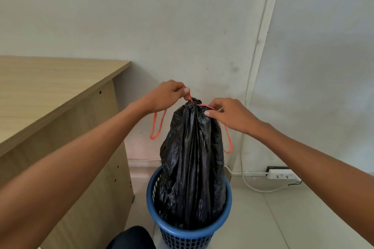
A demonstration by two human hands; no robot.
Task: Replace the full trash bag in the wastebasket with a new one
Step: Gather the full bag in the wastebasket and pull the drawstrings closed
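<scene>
A full black trash bag (192,159) stands tall in a blue mesh wastebasket (188,230) on the floor, its mouth gathered tight at the top. An orange drawstring (156,127) runs out of the gathered neck on both sides. My left hand (166,97) pinches the left strand just above the neck, and a loop hangs below that hand. My right hand (228,115) pinches the right strand at the neck, thumb against the bag's top. Another orange loop hangs down beside the bag under my right wrist.
A light wooden desk (50,91) stands close on the left of the basket. A grey wall is right behind. A white power strip (283,175) and its cable lie on the floor at the right. My dark-clothed knee (131,238) is at the bottom.
</scene>
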